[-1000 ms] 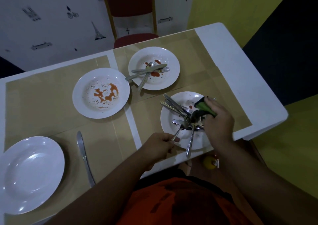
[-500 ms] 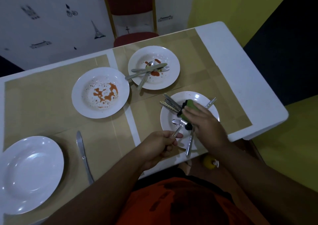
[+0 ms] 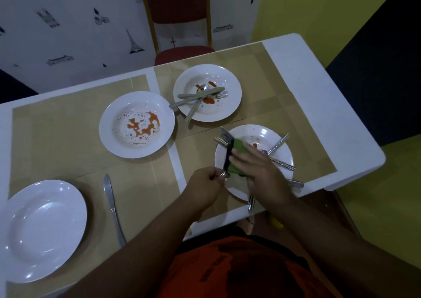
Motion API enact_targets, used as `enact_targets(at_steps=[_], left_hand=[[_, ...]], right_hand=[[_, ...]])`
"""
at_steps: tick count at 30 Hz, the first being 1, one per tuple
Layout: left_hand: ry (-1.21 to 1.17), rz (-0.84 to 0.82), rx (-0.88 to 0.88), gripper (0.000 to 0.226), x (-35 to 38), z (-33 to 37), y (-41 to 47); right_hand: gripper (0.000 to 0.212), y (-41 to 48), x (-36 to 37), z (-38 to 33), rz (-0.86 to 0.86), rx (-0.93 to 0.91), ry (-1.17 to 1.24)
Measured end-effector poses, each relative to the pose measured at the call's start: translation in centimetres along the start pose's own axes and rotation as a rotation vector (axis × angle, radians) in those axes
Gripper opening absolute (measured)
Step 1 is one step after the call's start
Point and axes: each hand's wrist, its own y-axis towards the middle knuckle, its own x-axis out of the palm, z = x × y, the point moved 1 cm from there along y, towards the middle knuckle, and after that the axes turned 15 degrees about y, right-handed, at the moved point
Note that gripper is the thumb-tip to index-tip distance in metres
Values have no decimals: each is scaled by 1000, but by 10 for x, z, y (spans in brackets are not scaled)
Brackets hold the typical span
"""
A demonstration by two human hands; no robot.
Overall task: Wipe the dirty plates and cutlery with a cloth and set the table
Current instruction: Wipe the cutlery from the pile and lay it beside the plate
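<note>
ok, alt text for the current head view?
The left hand pinches a utensil by its handle while the right hand holds a green cloth against it, over a near plate piled with cutlery. Beyond lie a stained plate and a far plate holding more cutlery; left, a clean plate and a knife.

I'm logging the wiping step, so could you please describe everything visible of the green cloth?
The green cloth looks soft, with a dark strip along its left edge. It is bunched round a piece of cutlery above the nearest dirty plate. The right hand holds it; the left hand pinches the cutlery's handle end.
</note>
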Motion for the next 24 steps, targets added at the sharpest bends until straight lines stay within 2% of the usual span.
enact_targets(at_steps=[2,4,8,10,16,20,24], left_hand=[[-76,35,-13,22,1,-1,-1],[-155,60,-44,22,3,-7,-6],[-275,138,-121,27,-9,-29,-13],[-306,203,-142,27,-22,-44,-15],[-332,370,-236,21,-53,-115,-33],[-203,484,-312,23,-74,-158,-44],[-2,504,-275,19,-96,-181,-42]], right_hand=[[61,0,7,12,-107,-14,-62],[64,10,6,21,-130,33,-47],[73,38,7,17,23,229,54],[71,48,16,-1,39,244,101],[68,46,88,-69,-293,109,320],[70,44,139,-91,-517,92,349],[73,52,169,-103,-555,38,259]])
